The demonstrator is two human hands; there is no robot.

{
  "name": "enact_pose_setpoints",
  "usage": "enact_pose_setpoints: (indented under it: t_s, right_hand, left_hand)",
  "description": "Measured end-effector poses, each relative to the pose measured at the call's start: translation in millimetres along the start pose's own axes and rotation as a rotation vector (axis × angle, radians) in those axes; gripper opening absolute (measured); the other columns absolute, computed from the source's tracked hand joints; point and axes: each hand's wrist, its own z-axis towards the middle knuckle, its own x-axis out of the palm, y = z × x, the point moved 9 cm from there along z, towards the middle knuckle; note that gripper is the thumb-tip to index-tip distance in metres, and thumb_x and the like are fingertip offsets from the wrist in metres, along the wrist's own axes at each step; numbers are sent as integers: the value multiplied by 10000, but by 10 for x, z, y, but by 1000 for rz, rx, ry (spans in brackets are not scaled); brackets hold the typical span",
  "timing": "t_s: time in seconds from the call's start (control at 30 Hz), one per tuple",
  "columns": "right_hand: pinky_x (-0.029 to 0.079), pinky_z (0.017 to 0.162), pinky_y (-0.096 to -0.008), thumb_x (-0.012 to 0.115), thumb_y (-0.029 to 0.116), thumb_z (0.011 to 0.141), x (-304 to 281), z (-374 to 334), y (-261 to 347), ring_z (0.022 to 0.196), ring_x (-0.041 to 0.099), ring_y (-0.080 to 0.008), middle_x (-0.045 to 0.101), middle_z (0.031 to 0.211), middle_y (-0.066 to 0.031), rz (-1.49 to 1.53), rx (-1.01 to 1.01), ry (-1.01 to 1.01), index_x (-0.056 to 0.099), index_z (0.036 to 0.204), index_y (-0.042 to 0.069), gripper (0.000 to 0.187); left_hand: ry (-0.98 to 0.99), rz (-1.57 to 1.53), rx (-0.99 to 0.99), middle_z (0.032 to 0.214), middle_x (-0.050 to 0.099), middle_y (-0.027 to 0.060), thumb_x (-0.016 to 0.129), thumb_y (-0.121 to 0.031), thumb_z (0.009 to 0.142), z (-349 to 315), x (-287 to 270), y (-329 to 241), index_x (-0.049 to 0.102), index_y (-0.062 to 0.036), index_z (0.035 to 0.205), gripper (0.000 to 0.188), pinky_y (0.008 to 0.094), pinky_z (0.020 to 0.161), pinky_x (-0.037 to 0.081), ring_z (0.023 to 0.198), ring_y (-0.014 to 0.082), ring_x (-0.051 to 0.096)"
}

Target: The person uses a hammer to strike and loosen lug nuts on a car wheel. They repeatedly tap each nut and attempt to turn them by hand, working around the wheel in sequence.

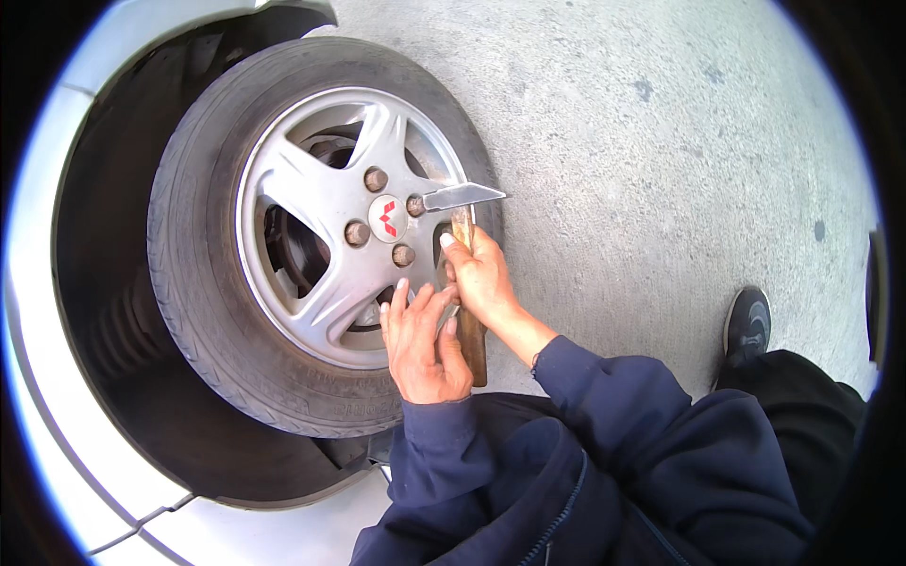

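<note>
My right hand is wrapped around the wooden handle of a hammer. The metal head tapers to a point on the right, and its other end lies at or just above the right-hand lug nut; contact is hard to make out. Below it, my left hand has its fingers stretched and apart, over the lower right of the silver wheel rim, beside the handle. Whether those fingertips touch the rim cannot be seen. Several brownish lug nuts ring the round centre cap.
A black tyre surrounds the rim and juts out of the dark wheel arch of a silver-white car body. Rough grey concrete ground stretches away at right. A dark shoe rests on it, beside a black trouser leg.
</note>
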Motion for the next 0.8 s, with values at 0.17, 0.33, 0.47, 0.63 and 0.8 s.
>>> enact_pose_setpoints:
  t_s: [0.17,0.33,0.47,0.63,0.8]
  right_hand:
    - [410,438,-300,612,251,1098,18,-12,93,499,514,-112,542,693,-9,76,30,54,550,1023,69,206]
    - [408,432,-301,602,261,1103,5,-11,92,495,505,-108,537,712,-11,61,42,76,543,1023,86,202]
    - [412,427,-306,609,257,1097,-1,7,77,491,513,-112,540,716,-18,83,45,78,546,1035,73,205]
    - [409,421,-305,611,260,1097,9,-1,87,483,506,-115,537,717,-21,86,34,77,535,1034,68,216]
    - [402,450,-291,592,275,1113,32,-35,102,517,495,-99,525,731,4,60,27,84,530,1028,109,197]
  left_hand:
    - [-48,-106,-90,1222,749,182,600,23,944,-188,20,275,764,-37,1220,327,549,1220,364,1383,428,583]
    - [-42,-166,-107,1209,757,164,598,60,940,-275,-39,293,763,-31,1209,328,470,1159,442,1374,386,602]
    - [-45,-219,-124,1195,758,154,621,37,951,-258,-55,294,765,-31,1203,298,436,1102,482,1344,364,623]
    - [-54,-237,-138,1193,755,158,652,14,952,-272,-65,304,771,-25,1190,268,420,1087,487,1299,352,649]
    - [-53,-237,-141,1232,733,199,663,-1,958,-278,-74,300,771,-18,1194,260,422,1089,486,1279,338,661]
